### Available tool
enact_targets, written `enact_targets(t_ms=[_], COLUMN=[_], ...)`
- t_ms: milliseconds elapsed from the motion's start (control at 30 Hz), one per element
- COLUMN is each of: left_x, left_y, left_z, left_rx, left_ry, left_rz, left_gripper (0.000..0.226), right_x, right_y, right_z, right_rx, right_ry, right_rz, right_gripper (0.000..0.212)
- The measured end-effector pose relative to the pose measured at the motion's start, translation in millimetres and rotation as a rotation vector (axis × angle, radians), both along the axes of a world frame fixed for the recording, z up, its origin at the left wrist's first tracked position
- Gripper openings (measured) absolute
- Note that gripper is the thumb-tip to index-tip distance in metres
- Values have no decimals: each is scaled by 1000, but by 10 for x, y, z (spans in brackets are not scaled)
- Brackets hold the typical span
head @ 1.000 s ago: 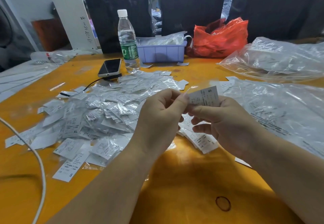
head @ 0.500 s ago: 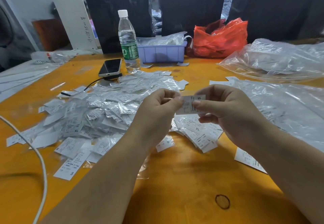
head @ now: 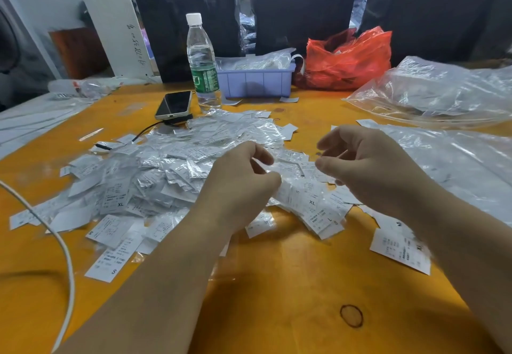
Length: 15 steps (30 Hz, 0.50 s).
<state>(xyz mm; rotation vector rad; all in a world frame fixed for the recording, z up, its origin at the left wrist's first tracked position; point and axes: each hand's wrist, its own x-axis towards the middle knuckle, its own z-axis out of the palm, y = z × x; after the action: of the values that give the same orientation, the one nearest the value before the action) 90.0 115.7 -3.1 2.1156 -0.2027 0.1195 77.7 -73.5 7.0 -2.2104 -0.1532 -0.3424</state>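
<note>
Bare orange table open on the near side of the label pile, white cable curving along the pile's near left, phone and water bottle standing just behind it, purple bin farther behind, clear plastic bags crowding its right side.

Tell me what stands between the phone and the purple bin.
A clear water bottle stands there, between phone and purple bin, as the head view shows.

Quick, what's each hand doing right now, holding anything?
Left hand: fingers curled above the tag pile; whether they pinch a piece cannot be told.
Right hand: open, fingers loosely curled, holding nothing.
</note>
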Motion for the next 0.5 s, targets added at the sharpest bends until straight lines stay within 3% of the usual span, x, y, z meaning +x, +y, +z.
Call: enact_targets(t_ms=[67, 167, 300, 500], left_x=[-3, 5, 2, -34], left_y=[6, 21, 15, -45], left_z=[-2, -2, -9, -50], left_rx=[71, 153, 143, 109], left_ry=[-20, -82, -141, -125], left_rz=[28, 87, 58, -113], left_gripper=[18, 20, 22, 17], right_x=[-4, 3, -17, -83], right_y=[-40, -88, -102, -62], right_z=[5, -1, 24, 38], right_rx=[-166, -370, -624, -730], right_ry=[-55, 11, 212, 290], right_rz=[-27, -51, -65, -35], right_gripper=[11, 14, 38, 49])
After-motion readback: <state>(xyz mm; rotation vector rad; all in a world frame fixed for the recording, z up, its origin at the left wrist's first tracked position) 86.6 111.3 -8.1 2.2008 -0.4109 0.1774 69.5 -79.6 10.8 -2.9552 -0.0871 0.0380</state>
